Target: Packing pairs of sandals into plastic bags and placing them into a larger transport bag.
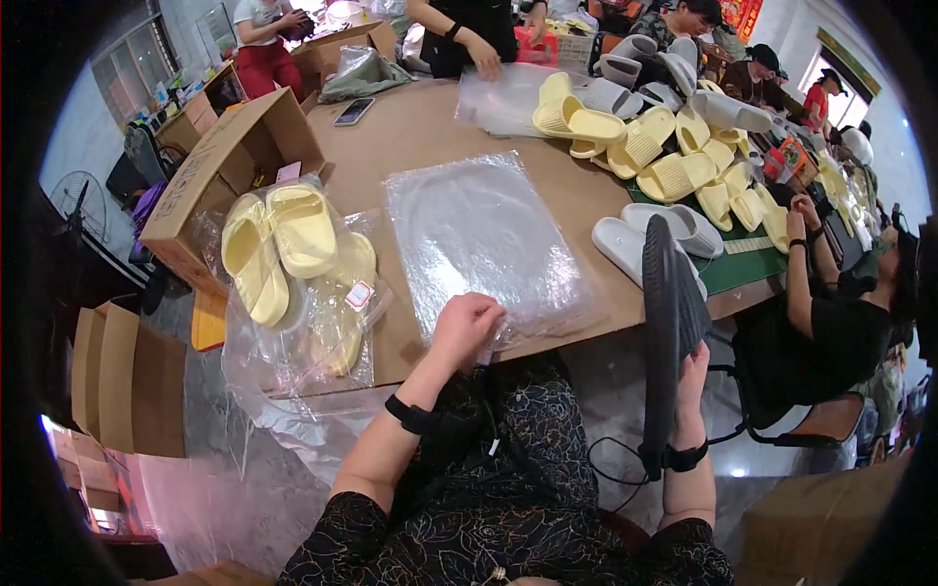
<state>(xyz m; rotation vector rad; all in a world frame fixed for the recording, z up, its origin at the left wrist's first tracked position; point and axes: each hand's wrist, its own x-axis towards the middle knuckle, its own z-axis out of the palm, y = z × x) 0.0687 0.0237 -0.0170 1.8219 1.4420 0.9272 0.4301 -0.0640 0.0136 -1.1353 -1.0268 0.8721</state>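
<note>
My left hand (467, 330) is closed at the near edge of a stack of clear plastic bags (489, 234), its fingertips pinching the film. The bags lie flat on the brown table in front of me. My right hand (693, 379) grips a dark grey slipper (662, 332), held upright and seen nearly edge-on; part of the fingers is hidden behind it. Just beyond the slipper, a light grey pair of slippers (684, 231) rests on the table. Left of the bags lie yellow slippers (301, 230) in clear plastic, with a small white label (360, 295) on one bag.
Yellow and grey slippers (674, 176) are heaped at the right on a green mat (747, 273). An open cardboard box (200, 166) stands at the table's left end, near a phone (354, 111). A person's hand (483, 56) is across the table; another person (816, 322) sits at right.
</note>
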